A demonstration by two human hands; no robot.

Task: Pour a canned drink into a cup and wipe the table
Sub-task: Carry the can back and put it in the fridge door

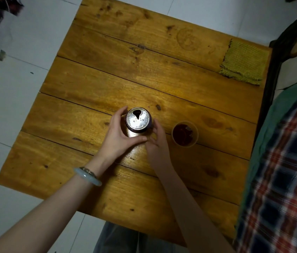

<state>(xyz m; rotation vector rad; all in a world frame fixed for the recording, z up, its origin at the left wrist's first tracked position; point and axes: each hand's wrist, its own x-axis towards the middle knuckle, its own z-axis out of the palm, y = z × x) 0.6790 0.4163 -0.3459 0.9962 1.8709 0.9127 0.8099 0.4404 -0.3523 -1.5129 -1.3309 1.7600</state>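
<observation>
While the left hand [120, 136] curls round the can [138, 119], the right hand [156, 142] cups it (label hidden).

The can [138, 119] stands upright on the table [89, 79], near the middle. The left hand [120, 136] wraps it from the left and the right hand [156, 141] cups it from the right: 2 hands, 1 can. The cup [185, 133] sits just right of the right hand, apart from the can, with drink in it. The cloth [244, 63] lies flat at the far right corner, well apart from both.
</observation>
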